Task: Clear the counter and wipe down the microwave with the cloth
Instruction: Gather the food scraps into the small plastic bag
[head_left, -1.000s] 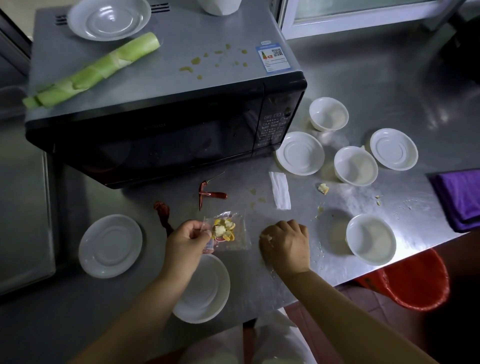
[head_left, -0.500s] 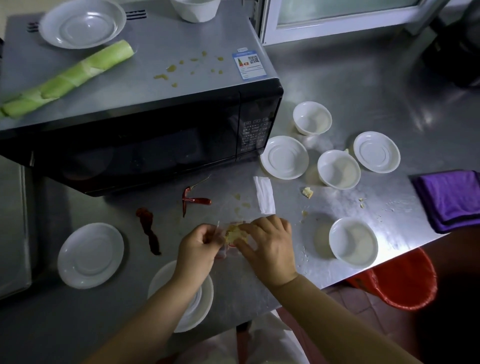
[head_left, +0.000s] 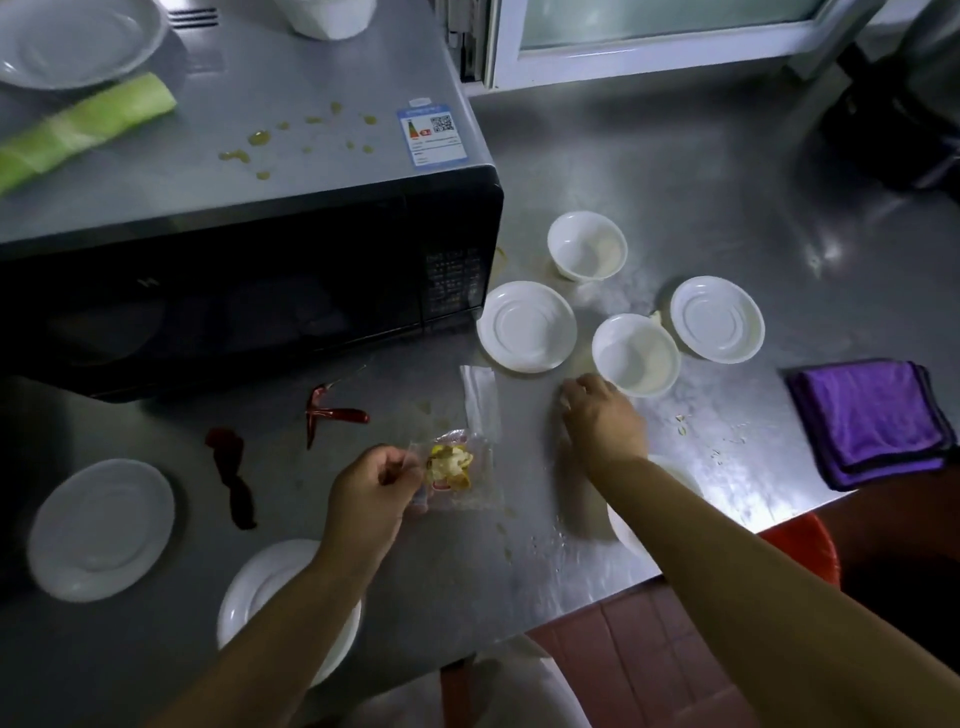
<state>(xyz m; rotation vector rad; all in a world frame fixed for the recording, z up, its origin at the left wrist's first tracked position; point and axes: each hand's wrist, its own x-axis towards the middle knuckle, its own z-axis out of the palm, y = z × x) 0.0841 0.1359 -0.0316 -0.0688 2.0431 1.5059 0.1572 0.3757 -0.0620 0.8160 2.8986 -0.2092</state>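
Two hands working over the steel worktop (head_left: 649, 171), brushed and reflective. Microwave (head_left: 249, 291), boxy with a glossy black door, is carrying yellowish droplets on its matte grey top; wiping not yet begun. Purple cloth (head_left: 872, 421), plush and folded square, is lying untouched at the right edge. Left hand (head_left: 363, 499) is pinching a crinkly clear wrapper (head_left: 457, 473) holding yellow scraps, grip narrow. Right hand (head_left: 602, 421) is reaching beside a smooth white bowl (head_left: 636, 353); its grip I cannot tell. Judgement: keep the wrapper mouth upward, gather crumbs into it, then bin.
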